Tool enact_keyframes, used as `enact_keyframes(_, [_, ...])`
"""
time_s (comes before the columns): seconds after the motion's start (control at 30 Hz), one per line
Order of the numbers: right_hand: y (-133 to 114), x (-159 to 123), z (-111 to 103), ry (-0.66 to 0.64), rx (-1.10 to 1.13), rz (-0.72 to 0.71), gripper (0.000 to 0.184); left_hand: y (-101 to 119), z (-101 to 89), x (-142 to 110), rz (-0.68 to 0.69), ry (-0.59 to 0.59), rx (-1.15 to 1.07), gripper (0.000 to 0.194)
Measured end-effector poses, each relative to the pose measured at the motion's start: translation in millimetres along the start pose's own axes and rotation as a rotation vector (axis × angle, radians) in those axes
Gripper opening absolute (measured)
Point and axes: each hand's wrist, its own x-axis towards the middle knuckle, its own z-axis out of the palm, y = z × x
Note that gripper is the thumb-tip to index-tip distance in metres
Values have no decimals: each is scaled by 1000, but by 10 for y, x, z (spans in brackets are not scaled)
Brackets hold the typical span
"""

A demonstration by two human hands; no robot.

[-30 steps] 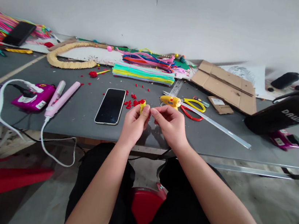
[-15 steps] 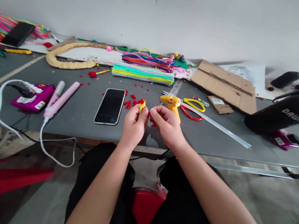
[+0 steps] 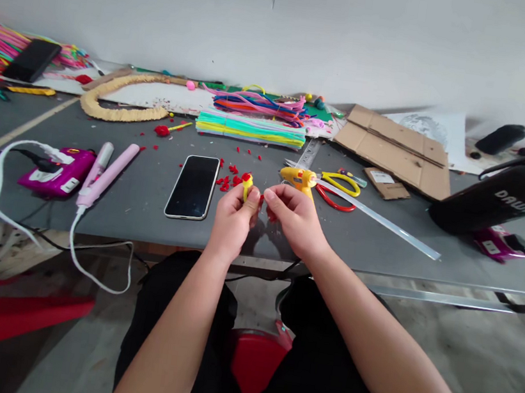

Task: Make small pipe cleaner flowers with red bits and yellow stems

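My left hand [image 3: 234, 222] is closed around a short yellow pipe cleaner piece [image 3: 247, 187] with a red tip, which sticks up between thumb and forefinger. Close beside it, my right hand [image 3: 294, 217] has its thumb and forefinger pinched together. A bit of red [image 3: 262, 199] shows between the two hands, but the fingers hide most of it. Small red fuzzy pieces [image 3: 226, 181] lie scattered just behind the left hand. Behind the right hand is a yellow glue gun [image 3: 298, 175], its handle partly covered by that hand.
Left of my hands lies a phone [image 3: 192, 187], then a pink hair straightener [image 3: 109, 173] and a purple power strip [image 3: 60, 173]. Scissors [image 3: 341, 184], a clear glue stick [image 3: 385, 223], cardboard [image 3: 395, 146] and a black bottle [image 3: 495, 195] are to the right. Pipe cleaner bundles [image 3: 251, 129] lie behind.
My left hand has shifted slightly left, and the yellow piece now stands more upright in it. The gap between the hands is a little wider. The right hand has barely moved.
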Motion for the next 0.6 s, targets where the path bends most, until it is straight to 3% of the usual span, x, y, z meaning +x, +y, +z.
enact_keyframes(0.2, [-11,39,-66,38,21,-73,34,60,-2,10,-119,-66,-92,37])
enact_keyframes(0.37, [-7,58,-116,49,-23,-76,35,94,-5,9,-107,-4,-29,35])
enact_keyframes(0.6, [-26,74,-178,-1,-46,-116,33,112,-31,-3,-109,-47,13,34])
